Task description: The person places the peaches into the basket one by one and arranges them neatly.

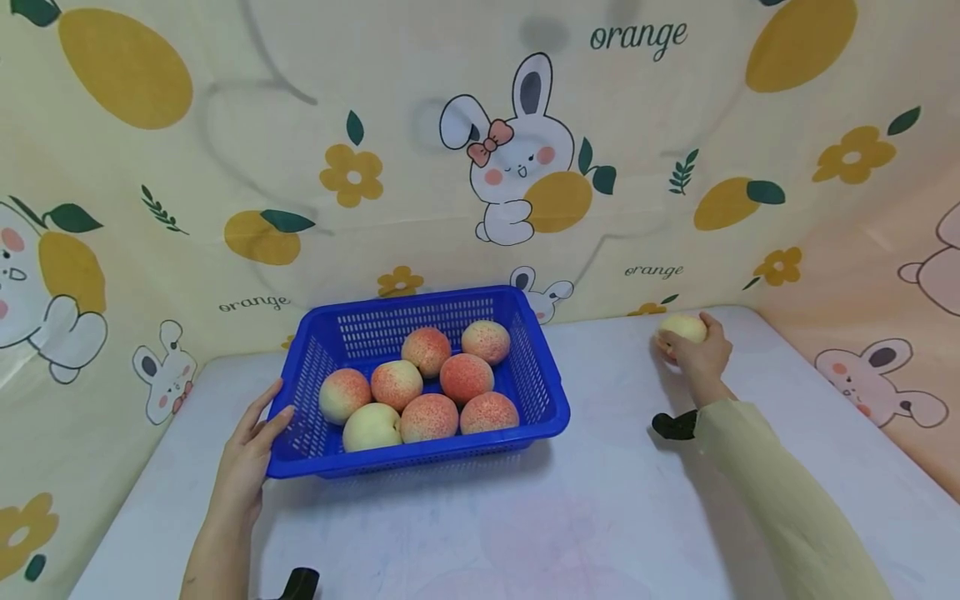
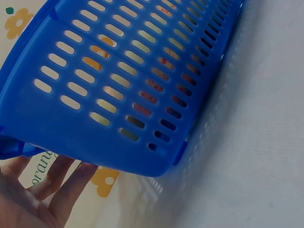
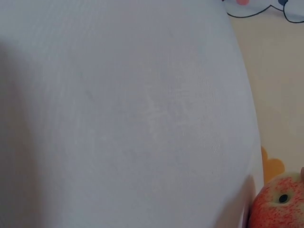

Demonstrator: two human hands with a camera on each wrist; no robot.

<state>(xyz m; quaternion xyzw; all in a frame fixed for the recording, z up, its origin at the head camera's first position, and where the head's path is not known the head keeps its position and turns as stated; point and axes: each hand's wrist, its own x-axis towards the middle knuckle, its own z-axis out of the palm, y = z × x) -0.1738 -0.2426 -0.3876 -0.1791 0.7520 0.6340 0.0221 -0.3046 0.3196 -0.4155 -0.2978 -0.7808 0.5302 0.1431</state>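
A blue plastic basket with slotted walls stands on the table and contains several peaches, mostly red-speckled, with one pale yellow peach at its front. My left hand grips the basket's left end at the rim. The left wrist view shows those fingers against the slotted blue wall. Out at the table's back right, my right hand holds another peach between thumb and fingers. It looks pale from above, while the right wrist view shows its red-speckled side with a dark stem hollow.
The white table meets a fabric backdrop printed with rabbits, oranges and flowers along its back and right edges. A black strap piece shows at the right wrist and a black piece near the left forearm.
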